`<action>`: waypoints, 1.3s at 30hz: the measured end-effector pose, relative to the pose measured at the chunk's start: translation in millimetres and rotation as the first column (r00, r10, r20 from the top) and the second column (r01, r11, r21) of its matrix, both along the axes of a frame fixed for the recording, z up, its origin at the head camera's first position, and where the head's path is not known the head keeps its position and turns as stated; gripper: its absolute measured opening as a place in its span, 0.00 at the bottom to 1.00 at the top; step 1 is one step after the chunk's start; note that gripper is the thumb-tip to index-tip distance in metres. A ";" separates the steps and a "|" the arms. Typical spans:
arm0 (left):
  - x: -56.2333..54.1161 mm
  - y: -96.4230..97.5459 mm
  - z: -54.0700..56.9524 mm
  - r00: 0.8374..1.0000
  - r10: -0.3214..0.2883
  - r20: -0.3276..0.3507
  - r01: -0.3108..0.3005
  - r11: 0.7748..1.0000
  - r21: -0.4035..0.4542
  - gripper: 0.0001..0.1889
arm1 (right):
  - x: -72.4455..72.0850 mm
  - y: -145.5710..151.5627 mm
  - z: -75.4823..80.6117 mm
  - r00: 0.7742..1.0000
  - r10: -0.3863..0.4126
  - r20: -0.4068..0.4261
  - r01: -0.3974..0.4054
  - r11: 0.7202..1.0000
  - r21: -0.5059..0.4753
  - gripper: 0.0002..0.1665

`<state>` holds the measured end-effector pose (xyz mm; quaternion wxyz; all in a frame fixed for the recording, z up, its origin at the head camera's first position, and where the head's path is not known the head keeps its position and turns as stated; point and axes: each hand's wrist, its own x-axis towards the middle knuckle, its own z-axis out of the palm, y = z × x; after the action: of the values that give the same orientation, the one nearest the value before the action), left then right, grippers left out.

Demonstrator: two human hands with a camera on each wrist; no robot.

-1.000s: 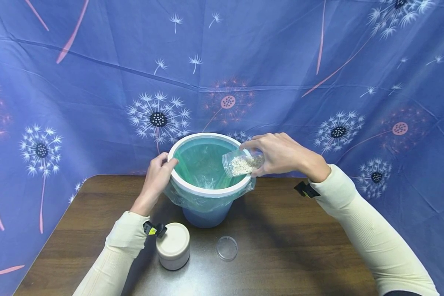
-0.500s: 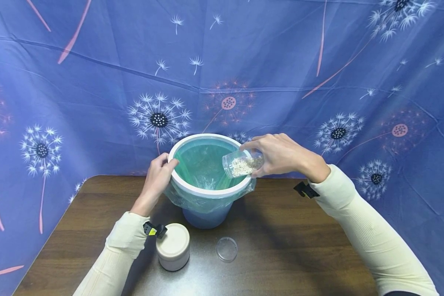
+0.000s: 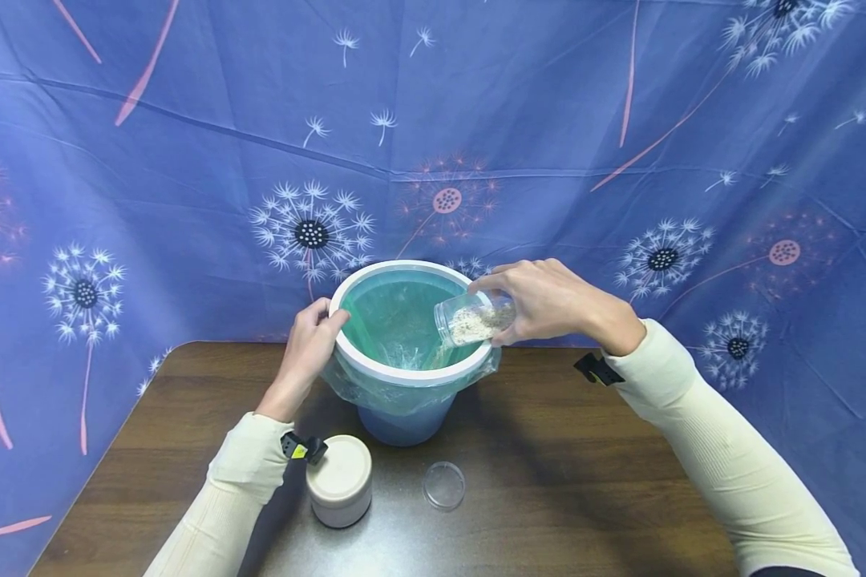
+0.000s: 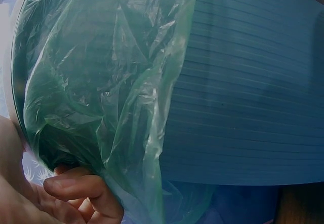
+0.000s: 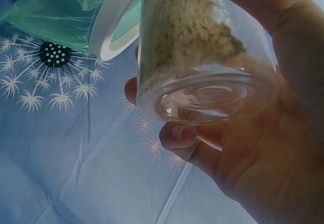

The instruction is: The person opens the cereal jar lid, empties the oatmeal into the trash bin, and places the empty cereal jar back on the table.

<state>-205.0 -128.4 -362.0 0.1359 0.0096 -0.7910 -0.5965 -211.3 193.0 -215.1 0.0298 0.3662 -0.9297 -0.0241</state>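
My right hand [image 3: 544, 300] grips a clear plastic jar [image 5: 202, 46], tipped with its mouth over the right side of the bin. Pale flakes or grains [image 3: 472, 324] lie along the jar's lower side, and a few fall from its mouth into the bin. With thumb over the rim, my left hand [image 3: 305, 349] holds the left edge of the blue trash can [image 3: 404, 421]. A white ring [image 3: 397, 373] runs round its top, and a thin green bag [image 4: 111, 82] lines it and hangs over the outside. The left fingertips are partly hidden in the left wrist view.
A cream-lidded round container [image 3: 339, 481] stands on the wooden table [image 3: 548, 497] by my left wrist. To its right lies a clear round lid [image 3: 444, 486]. A blue dandelion-print cloth [image 3: 548, 96] hangs behind the bin.
Grains now trickle from the jar's mouth into the bin, and the flakes inside have slid a little toward the opening. Both hands stay almost where they were.
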 end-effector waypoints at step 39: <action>0.7 1.1 0.1 1.000 0.011 -0.018 -0.011 1.000 -0.001 0.10 | 2.8 4.7 -4.3 1.000 -0.013 0.012 0.014 0.998 -0.061 0.45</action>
<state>-204.4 -127.3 -361.8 0.1462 0.0084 -0.7900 -0.5954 -208.6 197.7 -219.4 0.0355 0.3589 -0.9327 0.0062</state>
